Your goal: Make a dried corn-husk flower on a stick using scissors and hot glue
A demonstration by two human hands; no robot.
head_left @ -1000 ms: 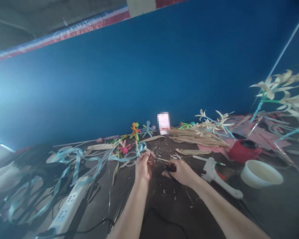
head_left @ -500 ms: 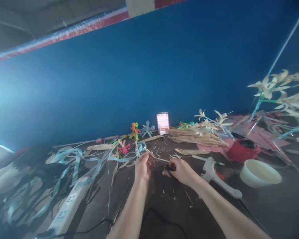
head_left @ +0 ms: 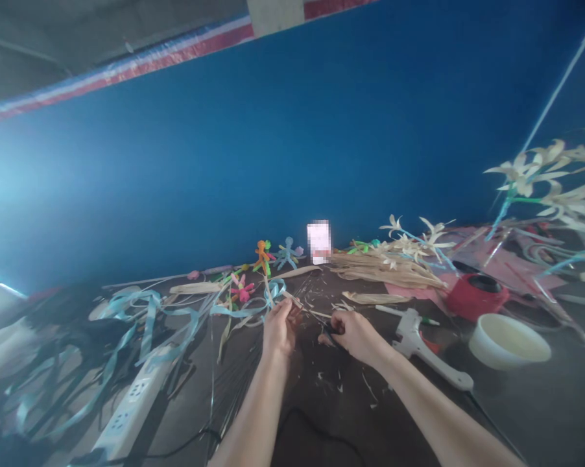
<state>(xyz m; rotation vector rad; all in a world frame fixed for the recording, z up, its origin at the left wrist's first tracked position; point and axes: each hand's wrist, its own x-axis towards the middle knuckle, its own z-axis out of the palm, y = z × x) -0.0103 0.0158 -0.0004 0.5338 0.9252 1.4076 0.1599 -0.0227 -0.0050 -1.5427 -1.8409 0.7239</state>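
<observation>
A: How are the fingers of the left hand (head_left: pixel 277 332)?

B: They are bent and pinched together on a narrow pale strip (head_left: pixel 292 299), above the middle of the table (head_left: pixel 331 395). Those of the right hand (head_left: pixel 358 334) are curled around a dark tool (head_left: pixel 338 340), probably scissors.

A: What lies around them, from the largest?

B: At the near left, a white power strip (head_left: pixel 131 395). At the right of the hands, a white glue gun (head_left: pixel 438 364); beyond it, farther right, a white bowl (head_left: pixel 511 342). At the far side, just left of the middle, there is a small orange figure (head_left: pixel 262 254).

A: What could go wrong from here?

B: In my judgement, the tool could nick the left fingertips, because its tip seems to point toward them and the space between the hands is small. Also the strip could split, if it is pulled or squeezed too hard, since it looks thin and dry.

A: And how far apart are the fingers?

B: On the left, only the thickness of the strip, I believe. On the right, they are closed around the handle; how wide the blades stand, I cannot tell.
</observation>
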